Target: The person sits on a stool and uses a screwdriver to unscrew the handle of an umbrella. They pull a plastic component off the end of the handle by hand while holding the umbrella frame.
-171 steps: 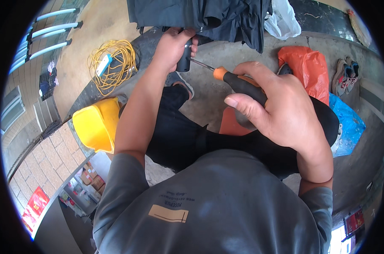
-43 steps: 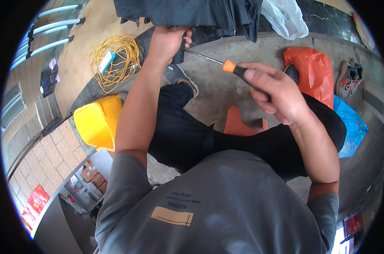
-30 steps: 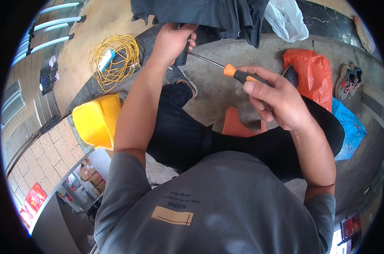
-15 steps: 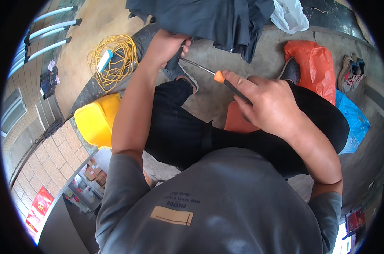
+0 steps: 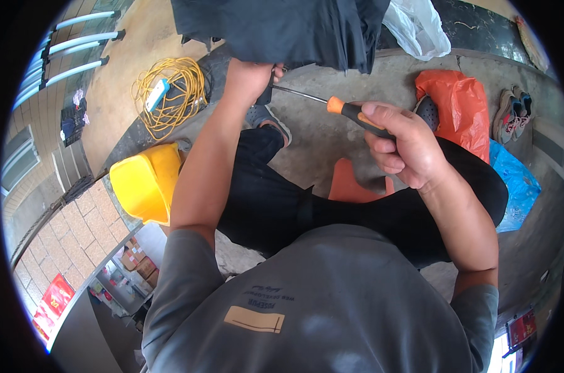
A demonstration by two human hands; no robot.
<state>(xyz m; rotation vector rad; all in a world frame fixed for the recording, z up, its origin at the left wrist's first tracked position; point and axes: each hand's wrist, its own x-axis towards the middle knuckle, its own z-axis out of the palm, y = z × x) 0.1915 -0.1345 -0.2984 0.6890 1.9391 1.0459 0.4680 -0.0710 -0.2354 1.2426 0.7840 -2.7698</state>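
Observation:
My left hand (image 5: 249,81) is closed around the black handle (image 5: 265,93) of what looks like an umbrella, at the upper middle. The umbrella's dark canopy (image 5: 282,31) hangs in loose folds just beyond that hand. In my right hand (image 5: 411,144) is a screwdriver (image 5: 351,112) with an orange and black grip, its thumb laid along the top. The steel shaft points left, and its tip meets the side of the black handle. Whether the tip sits in a screw or a hole is too small to tell.
A coiled yellow cable (image 5: 176,93) with a power strip (image 5: 157,95) lies at the left, above a yellow bin (image 5: 142,180). On the right are an orange bag (image 5: 459,105), a blue bag (image 5: 512,186) and shoes (image 5: 512,115). An orange-red plastic piece (image 5: 345,180) shows between my legs.
The black handle and my left hand have shifted slightly right and nearer. My right hand has moved right and turned, with more of its fingers showing around the screwdriver. The canopy has shifted left.

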